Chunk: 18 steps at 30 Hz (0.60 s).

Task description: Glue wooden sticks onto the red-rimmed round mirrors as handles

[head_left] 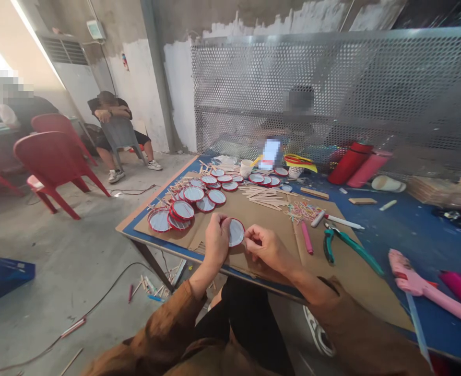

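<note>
A small round disc point(236, 233) with a white face and a red rim is held upright above the cardboard point(269, 250) near the table's front edge. My left hand point(217, 237) grips its left side, thumb against the rim. At the disc's right edge, my right hand point(262, 242) has its thumb and index finger pinched together; whatever is between them is too small to make out. Similar red-rimmed discs point(183, 210) lie in overlapping piles to the left and behind, some with wooden sticks. Loose wooden sticks point(263, 197) lie beyond my hands.
Teal-handled pliers point(359, 253), a pink stick point(307, 238), colored bands point(303, 210) and a pink glue gun point(414, 282) lie rightward. Red point(350, 163) and pink bottles stand tilted by a perforated metal screen point(246, 94). A person point(113, 120) sits on a chair at back left.
</note>
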Tool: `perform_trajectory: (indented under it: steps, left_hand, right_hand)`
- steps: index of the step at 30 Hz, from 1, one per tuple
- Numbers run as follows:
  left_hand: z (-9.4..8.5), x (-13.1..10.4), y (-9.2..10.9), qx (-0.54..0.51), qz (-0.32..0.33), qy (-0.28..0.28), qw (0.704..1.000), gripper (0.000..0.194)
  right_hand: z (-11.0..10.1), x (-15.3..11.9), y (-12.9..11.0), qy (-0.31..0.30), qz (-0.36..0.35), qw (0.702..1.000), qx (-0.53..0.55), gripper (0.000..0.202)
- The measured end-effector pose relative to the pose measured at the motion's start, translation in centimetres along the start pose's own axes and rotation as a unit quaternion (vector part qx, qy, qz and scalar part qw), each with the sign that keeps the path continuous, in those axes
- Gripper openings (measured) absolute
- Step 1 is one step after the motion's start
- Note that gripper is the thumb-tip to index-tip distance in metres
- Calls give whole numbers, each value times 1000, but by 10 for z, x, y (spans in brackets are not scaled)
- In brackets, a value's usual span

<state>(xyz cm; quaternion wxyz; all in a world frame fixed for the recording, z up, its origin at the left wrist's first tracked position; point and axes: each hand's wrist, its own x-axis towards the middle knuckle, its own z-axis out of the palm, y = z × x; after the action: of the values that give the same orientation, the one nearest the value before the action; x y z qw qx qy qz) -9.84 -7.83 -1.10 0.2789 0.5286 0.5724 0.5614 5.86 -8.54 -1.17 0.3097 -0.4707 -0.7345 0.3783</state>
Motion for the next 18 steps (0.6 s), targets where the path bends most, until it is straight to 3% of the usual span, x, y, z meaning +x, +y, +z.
perform_trajectory:
  steps: [15, 18]
  left_hand:
    - [-1, 0, -1, -1, 3, 3, 1000, 6]
    - [-1, 0, -2, -8, 10, -12, 1000, 5]
  right_hand:
    - [-4, 0, -2, 2, 60, 998, 12, 8]
    - [-8, 1, -6, 32, 55, 998, 12, 16]
